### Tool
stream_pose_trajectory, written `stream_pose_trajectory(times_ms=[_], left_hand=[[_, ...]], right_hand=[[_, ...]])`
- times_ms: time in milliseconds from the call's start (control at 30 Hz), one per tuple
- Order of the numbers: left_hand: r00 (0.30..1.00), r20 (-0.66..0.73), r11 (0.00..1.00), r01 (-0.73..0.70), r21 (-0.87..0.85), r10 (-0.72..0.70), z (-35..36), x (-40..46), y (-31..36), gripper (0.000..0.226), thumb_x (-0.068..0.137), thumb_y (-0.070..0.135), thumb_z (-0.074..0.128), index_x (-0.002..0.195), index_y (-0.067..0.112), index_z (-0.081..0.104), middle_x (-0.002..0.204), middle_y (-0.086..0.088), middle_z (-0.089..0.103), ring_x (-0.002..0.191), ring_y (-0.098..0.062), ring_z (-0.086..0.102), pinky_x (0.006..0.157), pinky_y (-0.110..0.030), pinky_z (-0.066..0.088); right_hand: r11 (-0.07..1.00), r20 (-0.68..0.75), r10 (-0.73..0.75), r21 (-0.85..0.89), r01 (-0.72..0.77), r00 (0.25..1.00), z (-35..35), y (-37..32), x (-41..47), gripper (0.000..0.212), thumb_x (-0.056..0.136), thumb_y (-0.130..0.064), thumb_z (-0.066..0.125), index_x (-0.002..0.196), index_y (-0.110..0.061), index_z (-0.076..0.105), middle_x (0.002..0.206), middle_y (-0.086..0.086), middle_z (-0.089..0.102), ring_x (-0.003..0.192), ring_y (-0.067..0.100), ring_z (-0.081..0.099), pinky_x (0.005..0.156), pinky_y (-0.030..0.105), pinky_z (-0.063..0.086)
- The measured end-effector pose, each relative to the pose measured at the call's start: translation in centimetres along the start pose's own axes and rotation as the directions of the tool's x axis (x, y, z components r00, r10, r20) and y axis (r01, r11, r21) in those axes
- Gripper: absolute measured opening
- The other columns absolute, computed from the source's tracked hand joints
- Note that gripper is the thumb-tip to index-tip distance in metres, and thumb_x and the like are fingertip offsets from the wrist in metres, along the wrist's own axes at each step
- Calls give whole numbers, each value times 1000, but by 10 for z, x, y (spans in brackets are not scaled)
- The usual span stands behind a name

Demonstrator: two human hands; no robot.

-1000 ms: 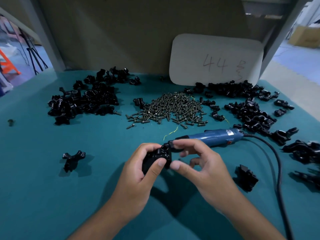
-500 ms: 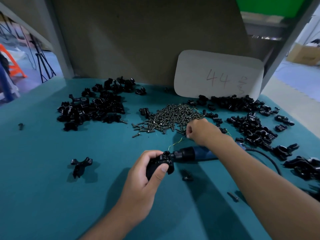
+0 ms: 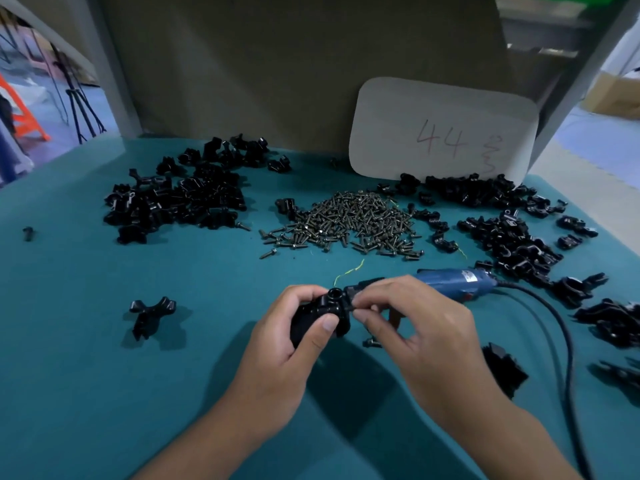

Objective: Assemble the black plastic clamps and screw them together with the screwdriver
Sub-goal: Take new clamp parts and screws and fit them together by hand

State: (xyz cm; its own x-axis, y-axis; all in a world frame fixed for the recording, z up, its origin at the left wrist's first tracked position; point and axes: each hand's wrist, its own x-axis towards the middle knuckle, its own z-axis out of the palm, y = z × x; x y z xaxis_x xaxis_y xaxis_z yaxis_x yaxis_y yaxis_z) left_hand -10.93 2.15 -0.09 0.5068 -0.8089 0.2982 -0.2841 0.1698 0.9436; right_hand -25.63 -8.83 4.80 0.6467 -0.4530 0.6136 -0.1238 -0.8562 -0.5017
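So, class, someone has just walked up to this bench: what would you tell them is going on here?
A person is assembling a black plastic clamp. The left hand grips the clamp above the teal table, while the right hand pinches something small, probably a screw, at its side. The blue screwdriver lies just behind the hands, not in use. A pile of screws sits in the middle, with heaps of black clamp parts on both sides.

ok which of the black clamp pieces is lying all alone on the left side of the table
The Y-shaped clamp piece left of the left hand. It lies by itself on the green table; the others sit in heaps farther back.
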Motion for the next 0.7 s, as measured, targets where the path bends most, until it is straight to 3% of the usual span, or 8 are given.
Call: stream_pose_trajectory(times_ms=[67,200,400,567,700], left_hand=[[1000,20,1000,-12,18,12,1,1,-2,26,89,54,56,111,40,59,105,7,69,101,-20,66,88,-33,52],[999,29,997,-44,68,42,0,1,-2,23,91,55,55,112,45,57,106,11,66,101,-19,65,87,-33,52],[998,45,997,-44,59,42,-1,0,-2,26,91,56,56,113,42,58,104,8,66,96,-23,66,84,-47,54],[997,62,997,-39,63,36,-1,1,-2,29,92,55,56,113,36,59,106,4,66,98,-25,65,87,-51,51],[998,55,998,-32,59,28,-2,2,-1,26,91,55,56,112,38,58,101,5,66,95,-24,65,87,-48,52]], right_hand=[[1000,12,-1,5,1,1000,0,-1,-3,3,91,-14,74,93,-17,74,90,-9,67,86,7,63,71,22,50],[1000,-5,25,-17,-25,1000,-1,-3,-4,7,89,-15,76,91,-21,73,88,-12,66,85,7,64,68,21,49],[997,-1,78,-14,-78,997,-1,-9,-4,14,85,-15,81,89,-27,73,84,-15,67,81,7,65,67,18,50],[914,70,297,270,-304,952,-1,-5,-5,18,78,-16,84,82,-30,73,89,-22,75,84,4,73,74,20,57],[871,92,316,366,-328,944,2,-1,-5,25,80,-7,81,84,-32,78,98,-13,76,89,14,74,78,31,60]])
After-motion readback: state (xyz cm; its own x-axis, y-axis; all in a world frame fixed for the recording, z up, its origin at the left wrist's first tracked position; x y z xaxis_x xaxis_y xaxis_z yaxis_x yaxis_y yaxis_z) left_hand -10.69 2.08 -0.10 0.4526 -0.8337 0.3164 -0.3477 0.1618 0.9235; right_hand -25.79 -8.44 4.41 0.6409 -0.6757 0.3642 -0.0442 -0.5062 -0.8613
